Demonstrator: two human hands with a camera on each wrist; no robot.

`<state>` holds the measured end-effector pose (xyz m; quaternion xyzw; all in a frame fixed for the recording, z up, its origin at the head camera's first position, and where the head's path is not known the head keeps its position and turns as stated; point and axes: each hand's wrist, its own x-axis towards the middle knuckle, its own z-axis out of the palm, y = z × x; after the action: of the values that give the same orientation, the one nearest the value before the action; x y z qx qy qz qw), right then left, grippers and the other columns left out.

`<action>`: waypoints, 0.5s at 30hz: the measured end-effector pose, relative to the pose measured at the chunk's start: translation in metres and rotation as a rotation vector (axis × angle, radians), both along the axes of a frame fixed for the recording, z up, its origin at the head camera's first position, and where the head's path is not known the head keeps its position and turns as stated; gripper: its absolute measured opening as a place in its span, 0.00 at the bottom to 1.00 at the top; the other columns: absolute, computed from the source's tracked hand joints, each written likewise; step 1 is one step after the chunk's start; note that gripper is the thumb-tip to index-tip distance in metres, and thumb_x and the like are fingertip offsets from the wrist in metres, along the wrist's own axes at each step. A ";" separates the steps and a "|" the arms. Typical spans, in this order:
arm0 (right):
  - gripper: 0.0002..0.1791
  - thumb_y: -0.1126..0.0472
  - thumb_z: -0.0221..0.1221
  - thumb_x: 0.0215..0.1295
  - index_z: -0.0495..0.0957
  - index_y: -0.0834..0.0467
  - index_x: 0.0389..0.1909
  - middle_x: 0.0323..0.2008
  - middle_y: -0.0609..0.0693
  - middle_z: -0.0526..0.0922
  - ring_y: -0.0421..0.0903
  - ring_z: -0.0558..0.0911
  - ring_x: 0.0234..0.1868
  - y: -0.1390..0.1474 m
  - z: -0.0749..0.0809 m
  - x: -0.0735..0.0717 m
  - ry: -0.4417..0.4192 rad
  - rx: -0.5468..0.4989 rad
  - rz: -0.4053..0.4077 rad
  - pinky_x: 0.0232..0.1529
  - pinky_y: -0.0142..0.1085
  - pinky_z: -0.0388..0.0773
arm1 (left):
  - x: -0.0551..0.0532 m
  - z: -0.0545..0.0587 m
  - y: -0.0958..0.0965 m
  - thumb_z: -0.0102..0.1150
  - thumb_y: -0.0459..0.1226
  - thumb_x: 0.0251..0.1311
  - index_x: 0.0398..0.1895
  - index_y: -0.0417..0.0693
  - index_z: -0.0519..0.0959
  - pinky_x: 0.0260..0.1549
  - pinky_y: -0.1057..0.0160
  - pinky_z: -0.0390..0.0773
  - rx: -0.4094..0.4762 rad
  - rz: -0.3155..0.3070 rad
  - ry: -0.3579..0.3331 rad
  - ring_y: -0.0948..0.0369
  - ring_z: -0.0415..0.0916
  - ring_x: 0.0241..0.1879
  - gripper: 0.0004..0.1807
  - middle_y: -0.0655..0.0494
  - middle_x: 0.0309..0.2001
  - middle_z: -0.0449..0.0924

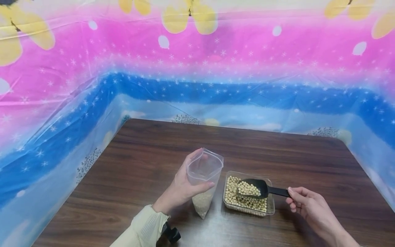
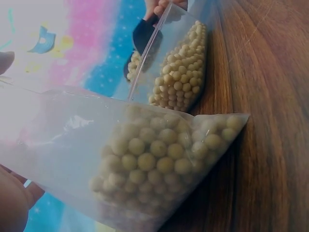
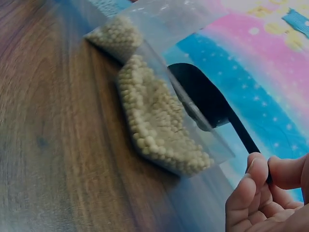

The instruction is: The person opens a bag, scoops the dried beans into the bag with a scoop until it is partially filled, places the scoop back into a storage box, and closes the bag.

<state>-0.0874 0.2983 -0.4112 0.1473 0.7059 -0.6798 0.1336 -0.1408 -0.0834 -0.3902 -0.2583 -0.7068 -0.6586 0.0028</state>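
My left hand (image 1: 182, 187) grips a clear zip bag (image 1: 204, 176) around its side, its mouth spread wide. Pale round beans (image 2: 149, 159) fill the bag's lower part, and its bottom corner touches the table. To its right stands a clear plastic box (image 1: 271, 206) of the same beans. My right hand (image 1: 311, 207) pinches the end of the handle of a black scoop (image 1: 263, 188) between thumb and fingers. Heaped with beans, the scoop is held over the box. In the right wrist view the scoop (image 3: 198, 92) shows above the box's rim.
The dark wood-grain table (image 1: 139, 147) carries the box and bag. A pink and blue printed cloth (image 1: 197, 75) hangs behind and along both sides of it. A black strap or mount (image 1: 171, 235) sits at my left wrist, beside the pale sleeve (image 1: 145, 224).
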 end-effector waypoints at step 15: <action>0.10 0.58 0.52 0.74 0.77 0.58 0.47 0.35 0.50 0.82 0.42 0.78 0.32 0.024 0.057 0.002 0.219 -0.268 0.084 0.33 0.35 0.79 | 0.000 0.000 0.002 0.73 0.33 0.48 0.73 0.57 0.56 0.53 0.51 0.76 0.010 -0.023 -0.002 0.50 0.70 0.57 0.49 0.52 0.63 0.69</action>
<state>-0.0855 0.3220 -0.3539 0.0237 0.6249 -0.7736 0.1026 -0.1413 -0.0814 -0.3898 -0.2657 -0.7004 -0.6624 -0.0042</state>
